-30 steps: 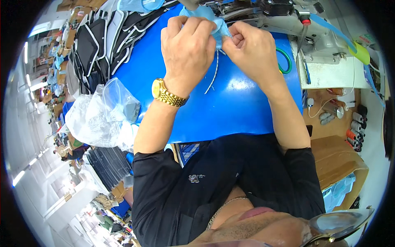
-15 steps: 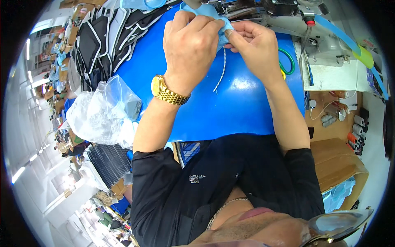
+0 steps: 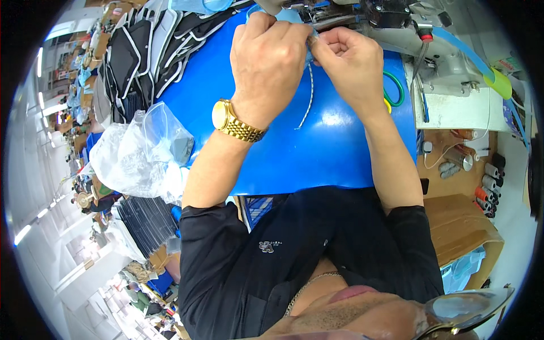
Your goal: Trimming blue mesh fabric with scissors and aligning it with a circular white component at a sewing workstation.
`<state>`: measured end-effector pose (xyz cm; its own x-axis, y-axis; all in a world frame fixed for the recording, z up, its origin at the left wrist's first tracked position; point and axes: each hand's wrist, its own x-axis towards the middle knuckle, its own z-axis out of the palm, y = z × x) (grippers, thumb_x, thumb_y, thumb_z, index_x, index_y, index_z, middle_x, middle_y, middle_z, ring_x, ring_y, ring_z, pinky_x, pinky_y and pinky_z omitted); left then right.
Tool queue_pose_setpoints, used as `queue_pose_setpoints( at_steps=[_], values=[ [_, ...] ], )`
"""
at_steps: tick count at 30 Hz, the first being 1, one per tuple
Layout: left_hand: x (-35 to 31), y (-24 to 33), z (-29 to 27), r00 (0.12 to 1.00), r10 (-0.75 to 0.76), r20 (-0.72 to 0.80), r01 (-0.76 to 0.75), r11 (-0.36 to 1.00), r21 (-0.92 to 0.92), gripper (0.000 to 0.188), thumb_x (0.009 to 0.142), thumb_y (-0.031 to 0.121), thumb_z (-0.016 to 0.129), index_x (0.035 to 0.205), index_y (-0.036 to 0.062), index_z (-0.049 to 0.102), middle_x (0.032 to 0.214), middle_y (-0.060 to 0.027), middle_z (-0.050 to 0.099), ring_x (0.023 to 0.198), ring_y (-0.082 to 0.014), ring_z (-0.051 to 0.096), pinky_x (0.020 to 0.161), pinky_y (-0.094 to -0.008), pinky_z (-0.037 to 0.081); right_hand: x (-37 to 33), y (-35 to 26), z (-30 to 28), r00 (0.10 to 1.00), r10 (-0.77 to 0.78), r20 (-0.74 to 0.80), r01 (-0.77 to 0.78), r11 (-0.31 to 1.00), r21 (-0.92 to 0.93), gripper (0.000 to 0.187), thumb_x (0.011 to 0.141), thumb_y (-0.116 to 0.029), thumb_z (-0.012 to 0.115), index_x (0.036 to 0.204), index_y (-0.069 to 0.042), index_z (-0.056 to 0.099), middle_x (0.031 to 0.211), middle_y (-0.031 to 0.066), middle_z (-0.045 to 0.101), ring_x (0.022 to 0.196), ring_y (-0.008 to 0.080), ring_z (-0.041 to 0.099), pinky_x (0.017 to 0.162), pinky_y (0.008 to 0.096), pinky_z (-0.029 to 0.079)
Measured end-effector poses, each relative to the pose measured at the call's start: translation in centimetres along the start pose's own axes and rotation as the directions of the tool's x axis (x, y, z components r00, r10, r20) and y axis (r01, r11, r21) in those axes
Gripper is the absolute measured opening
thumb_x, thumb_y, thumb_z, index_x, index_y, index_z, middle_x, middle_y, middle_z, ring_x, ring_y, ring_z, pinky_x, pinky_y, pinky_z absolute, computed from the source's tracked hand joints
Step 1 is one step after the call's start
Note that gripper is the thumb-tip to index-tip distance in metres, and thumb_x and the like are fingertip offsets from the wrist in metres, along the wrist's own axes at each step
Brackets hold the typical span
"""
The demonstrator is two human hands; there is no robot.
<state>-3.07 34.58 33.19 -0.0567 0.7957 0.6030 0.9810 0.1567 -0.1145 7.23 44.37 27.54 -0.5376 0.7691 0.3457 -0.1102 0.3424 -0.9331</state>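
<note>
My left hand (image 3: 267, 68), with a gold watch at its wrist, is closed around the edge of a light blue piece of cloth (image 3: 288, 15). Thumb and fingers of my right hand (image 3: 352, 71) pinch the same cloth close beside it. Most of the cloth is hidden behind my knuckles. A thin black-and-white cord (image 3: 310, 96) hangs below, between the hands, its loose end on the blue work surface (image 3: 272, 164). Just beyond my fingers is the metal and black part of what looks like a sewing machine (image 3: 387, 12).
Green-handled scissors (image 3: 401, 90) lie right of my right wrist. Black pieces with pale edging (image 3: 122, 56) are heaped at the far left, near a clear plastic bag (image 3: 122, 161). At the right are thread spools (image 3: 488, 184) and a cardboard box (image 3: 464, 224).
My hands have drawn slightly closer together, and less of the blue cloth shows between them. The cord still hangs there. Both hands keep their grip.
</note>
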Motion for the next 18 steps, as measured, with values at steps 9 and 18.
queue_pose_setpoints(
  at_steps=[9,18],
  values=[
    [1.0,-0.7,-1.0,0.984,0.099,0.147,-0.131,0.966,0.223,0.007,0.073,0.009,0.066,0.076,0.0105,0.059,0.075,-0.0048,0.061,0.078,-0.0252,0.057,0.067,-0.0378,0.044,-0.3,-1.0,0.5,0.993,-0.026,0.115,0.071,0.909,-0.412,0.023,0.072,-0.022,0.066,0.061,-0.002,0.062,0.058,0.0187,0.060,0.054,0.0379,0.061,0.056,0.0448,0.052],
    [-0.3,-0.8,-0.7,0.984,-0.126,0.125,0.148,0.972,-0.183,0.018,0.083,0.008,0.065,0.099,0.0083,0.057,0.076,-0.0054,0.063,0.066,-0.0252,0.064,0.051,-0.0339,0.049,-1.0,-0.6,0.8,1.000,-0.020,0.017,0.025,0.932,-0.360,0.028,0.078,-0.024,0.068,0.061,-0.002,0.061,0.058,0.0190,0.059,0.057,0.0395,0.060,0.054,0.0469,0.048]
  ],
)
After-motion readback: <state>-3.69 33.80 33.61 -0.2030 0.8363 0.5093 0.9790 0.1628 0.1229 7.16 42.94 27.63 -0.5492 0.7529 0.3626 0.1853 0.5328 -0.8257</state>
